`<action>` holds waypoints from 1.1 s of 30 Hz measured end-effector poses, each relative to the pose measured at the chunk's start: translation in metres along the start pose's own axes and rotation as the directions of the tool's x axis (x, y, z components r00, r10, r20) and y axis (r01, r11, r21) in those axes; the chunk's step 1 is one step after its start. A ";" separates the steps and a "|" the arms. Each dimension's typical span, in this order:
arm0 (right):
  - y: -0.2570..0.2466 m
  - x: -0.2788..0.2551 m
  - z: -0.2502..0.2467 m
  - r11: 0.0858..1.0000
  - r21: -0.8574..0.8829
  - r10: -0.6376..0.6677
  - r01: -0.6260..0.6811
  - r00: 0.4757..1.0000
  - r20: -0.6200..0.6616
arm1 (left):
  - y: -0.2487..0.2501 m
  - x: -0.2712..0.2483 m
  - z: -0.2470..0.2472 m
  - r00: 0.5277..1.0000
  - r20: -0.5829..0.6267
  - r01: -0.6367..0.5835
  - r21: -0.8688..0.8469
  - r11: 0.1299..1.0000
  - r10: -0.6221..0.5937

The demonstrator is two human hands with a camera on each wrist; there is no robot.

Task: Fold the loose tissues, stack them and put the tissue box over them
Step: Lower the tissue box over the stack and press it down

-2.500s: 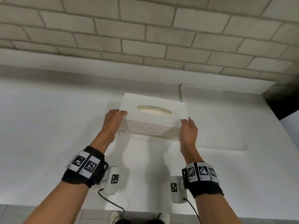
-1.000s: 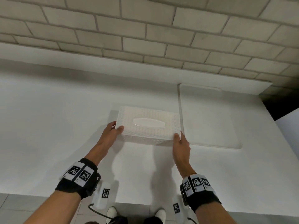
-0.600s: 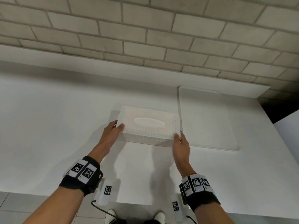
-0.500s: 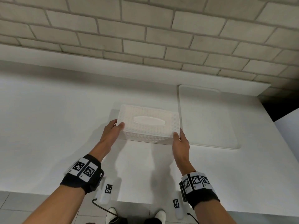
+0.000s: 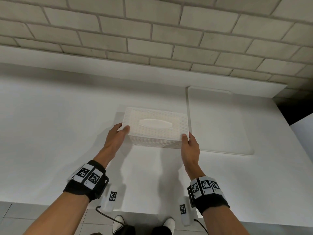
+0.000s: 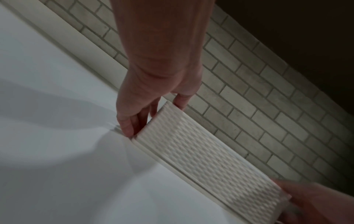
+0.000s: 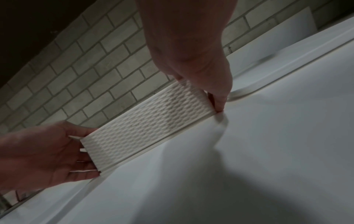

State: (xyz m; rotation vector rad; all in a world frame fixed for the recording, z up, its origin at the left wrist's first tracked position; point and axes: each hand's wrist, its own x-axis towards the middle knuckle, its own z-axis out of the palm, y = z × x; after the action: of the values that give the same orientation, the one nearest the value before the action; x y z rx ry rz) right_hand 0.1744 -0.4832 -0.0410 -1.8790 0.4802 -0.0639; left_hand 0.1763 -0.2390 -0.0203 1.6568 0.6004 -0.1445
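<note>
The tissue box (image 5: 155, 127) is white plastic moulded in a woven, basket-like pattern, a shallow rectangle with rounded corners and a smooth oval slot (image 5: 155, 123) in the middle of its top. A plain flat band runs along its lower edge, clear in both wrist views. It sits on the white counter (image 5: 55, 126), matte and smooth, just beside the left edge of a flat white board (image 5: 218, 122) with rounded corners. Behind the counter rises a wall of pale grey bricks (image 5: 152, 31) with darker joints.

I hold the box by its two short ends. My left hand (image 5: 116, 136) grips the near-left corner: the thumb lies on the top edge and the fingers (image 6: 127, 121) curl down the end wall, their tips reaching the counter. My right hand (image 5: 189, 146) grips the near-right corner the same way, thumb on the top rim, fingers (image 7: 220, 97) pressed down the side wall to the bottom band. Both hands are partly closed around the box, not spread flat.

Black wristbands (image 5: 88, 180) with black-and-white square markers wrap both my wrists. The tissues themselves are hidden; I cannot tell whether they lie under the box.
</note>
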 end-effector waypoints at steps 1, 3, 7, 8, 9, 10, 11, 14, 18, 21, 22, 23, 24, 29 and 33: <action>-0.001 0.001 0.001 1.000 -0.012 0.007 -0.007 1.000 -0.020 | 0.000 0.000 0.001 1.000 -0.010 -0.010 0.011 1.000 0.010; -0.003 -0.001 0.001 0.999 -0.035 -0.001 0.000 0.999 -0.041 | 0.000 -0.001 0.000 0.999 -0.033 -0.011 0.025 1.000 0.012; -0.005 -0.016 -0.008 0.999 -0.049 0.014 -0.015 1.000 -0.026 | -0.015 -0.008 -0.005 0.999 -0.043 0.000 0.036 0.999 0.002; -0.005 -0.020 -0.011 0.999 -0.047 0.016 -0.017 1.000 -0.017 | -0.017 -0.010 -0.007 0.999 -0.038 0.007 0.041 0.999 -0.005; -0.004 -0.020 -0.013 0.998 -0.051 0.021 -0.022 1.000 -0.007 | -0.018 -0.011 -0.010 0.999 -0.034 0.010 0.045 0.999 -0.009; -0.003 -0.020 -0.014 0.998 -0.063 0.027 -0.027 1.000 0.006 | -0.017 -0.012 -0.012 0.999 -0.031 0.016 0.049 0.999 -0.014; -0.003 -0.017 -0.015 0.996 -0.080 0.036 -0.034 0.999 0.018 | -0.015 -0.013 -0.014 1.000 -0.025 0.021 0.055 0.998 -0.020; -0.012 0.000 -0.016 0.992 -0.118 0.057 -0.052 0.998 0.036 | 0.000 -0.004 -0.015 0.997 0.015 0.071 0.069 0.995 -0.072; -0.026 0.029 -0.010 0.989 -0.139 0.061 -0.052 0.996 0.065 | 0.022 0.007 -0.013 0.990 0.083 0.102 0.110 0.989 -0.111; -0.035 0.040 -0.004 0.988 -0.132 0.097 -0.086 0.992 0.086 | 0.026 0.019 -0.008 0.988 0.101 0.106 0.125 0.986 -0.119; -0.036 0.042 -0.002 0.987 -0.130 0.110 -0.099 0.990 0.084 | 0.027 0.021 -0.005 0.989 0.091 0.101 0.132 0.986 -0.114; -0.036 0.044 -0.001 0.986 -0.127 0.123 -0.113 0.989 0.076 | 0.028 0.022 -0.002 0.992 0.068 0.097 0.144 0.985 -0.108; -0.037 0.046 0.000 0.985 -0.125 0.128 -0.119 0.989 0.068 | 0.029 0.024 0.000 0.994 0.042 0.094 0.154 0.984 -0.102; -0.035 0.050 0.002 0.983 -0.169 0.076 -0.067 0.996 0.048 | 0.028 0.027 0.005 0.997 -0.002 0.072 0.197 0.978 -0.073; -0.037 0.057 0.004 0.978 -0.208 0.044 -0.029 0.997 0.067 | 0.024 0.033 0.007 0.999 -0.013 0.044 0.222 0.974 -0.042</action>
State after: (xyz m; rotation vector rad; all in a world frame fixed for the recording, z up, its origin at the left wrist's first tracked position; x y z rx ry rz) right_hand 0.2382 -0.4899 -0.0187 -2.0676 0.4874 0.0809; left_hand 0.2173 -0.2373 -0.0146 1.8621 0.6447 -0.2437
